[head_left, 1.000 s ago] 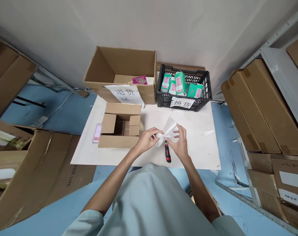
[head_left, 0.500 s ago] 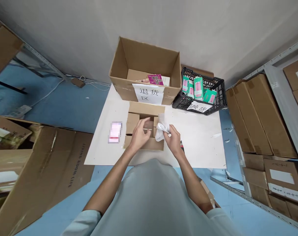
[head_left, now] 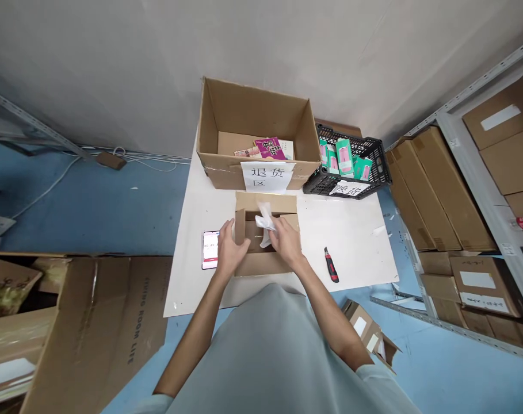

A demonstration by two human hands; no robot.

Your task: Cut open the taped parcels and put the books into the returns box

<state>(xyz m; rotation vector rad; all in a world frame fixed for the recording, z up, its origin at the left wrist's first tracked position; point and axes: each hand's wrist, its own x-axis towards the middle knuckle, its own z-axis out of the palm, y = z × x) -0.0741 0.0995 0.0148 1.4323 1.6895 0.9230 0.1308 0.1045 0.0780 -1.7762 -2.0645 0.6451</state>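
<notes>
A small open cardboard box (head_left: 265, 265) lies on the white table, its flaps spread. My left hand (head_left: 232, 250) is at the box's left flap, thumb and fingers apart around the flap's edge. Crumpled white translucent wrapping (head_left: 265, 222) is pinched in my right hand (head_left: 286, 240), over the opening of the box. Beside my left hand lies a phone (head_left: 210, 250) with a lit screen. A red and black utility knife (head_left: 331, 265) rests on the table right of the box.
Behind stand a large open carton (head_left: 261, 109) holding purple packets and a black crate (head_left: 380, 167) of green and pink boxes. Big cartons (head_left: 136, 310) fill the left; shelves with boxes (head_left: 479, 284) stand right. An open carton (head_left: 365, 325) sits on the floor.
My left hand has moved from over the opening to the left flap, which now stands up. My right hand has carried the wrapping left over the box. The view has shifted.
</notes>
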